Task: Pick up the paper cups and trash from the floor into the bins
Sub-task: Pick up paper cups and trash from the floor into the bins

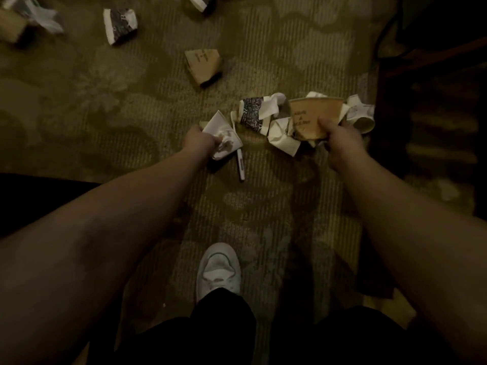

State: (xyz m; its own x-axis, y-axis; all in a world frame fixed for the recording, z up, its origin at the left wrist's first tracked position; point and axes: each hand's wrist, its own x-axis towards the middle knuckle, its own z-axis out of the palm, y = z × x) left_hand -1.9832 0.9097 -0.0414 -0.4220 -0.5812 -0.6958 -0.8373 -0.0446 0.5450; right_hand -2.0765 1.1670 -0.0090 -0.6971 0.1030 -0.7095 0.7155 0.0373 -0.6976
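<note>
Under my left hand point(198, 140) sits a crushed white cup point(224, 139), and my fingers are curled tight round its near edge, pinning it against the carpet point(131, 101). It looks feather-light and already collapsed, so I judge it will give no resistance; a firm pinch anywhere on the flattened wall should do, though the paper may be limp or damp where it is stained. Just beyond that cup's near end lies a thin white stick point(240, 167), perhaps a stirrer, easy to miss and likely needing a fingertip pinch.

My right hand point(340, 142) holds a brown cup point(312, 118), thumb on its printed wall and the other fingers wrapped behind, out of sight. This one keeps more of its shape, so I judge it stiffer; squeezing the side wall near the base seems safest, since the rim would buckle.

Between my two hands lie a patterned cup point(251, 114) and crumpled white paper point(282, 137), touching one another. Just past my right fingers rests another white cup point(362, 115) on its side. Well beyond both hands are a second brown cup point(203, 65) and more patterned cups point(120, 25). No bin shows anywhere, so I cannot tell where these go.
</note>
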